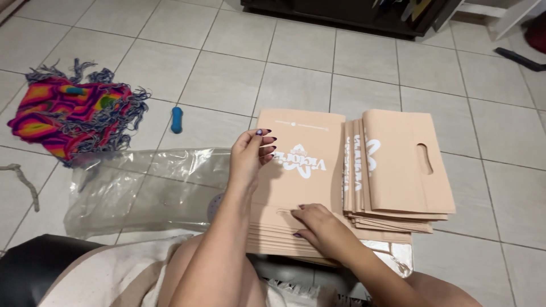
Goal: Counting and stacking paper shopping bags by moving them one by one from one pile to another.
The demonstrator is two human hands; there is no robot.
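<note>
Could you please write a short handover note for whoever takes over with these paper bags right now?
Left hand: fingers curled over the left edge of the top flat bag.
Right hand: pressed flat on its near end.
That bag tops the flat bag stack on the tile floor.
Done: folded bags piled to the right.
Left: the flat stack.
Clear plastic wrap lies alongside.

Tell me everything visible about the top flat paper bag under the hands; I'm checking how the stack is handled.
The top bag is a flat, peach-coloured paper bag with white printed lettering, lying face up on a stack of like bags on the tiled floor. The left hand grips its left edge near the far corner; the right hand presses flat on its near end. A second pile of folded bags overlaps its right side.
</note>
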